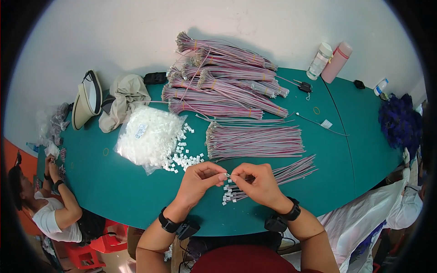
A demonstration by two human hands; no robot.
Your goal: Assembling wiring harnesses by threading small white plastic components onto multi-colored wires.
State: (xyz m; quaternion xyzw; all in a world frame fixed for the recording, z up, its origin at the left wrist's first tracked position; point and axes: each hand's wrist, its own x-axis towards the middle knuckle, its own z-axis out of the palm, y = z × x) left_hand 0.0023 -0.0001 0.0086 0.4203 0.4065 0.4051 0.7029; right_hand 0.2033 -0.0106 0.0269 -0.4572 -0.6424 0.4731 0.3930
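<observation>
Left grip (198, 183) and right grip (257, 183), nearly closed, pinch a tiny piece (228, 175). It looks light, hard and easy to drop; best held by its sides.

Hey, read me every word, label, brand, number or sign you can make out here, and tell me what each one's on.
No text is legible here.
Label on the clear bag of white connectors: print too small to read.
White tag on the loose cable: any marks too small to read.
White-capped bottle: markings too blurred to read.
Small bottle at far right: also too small to read.
</observation>
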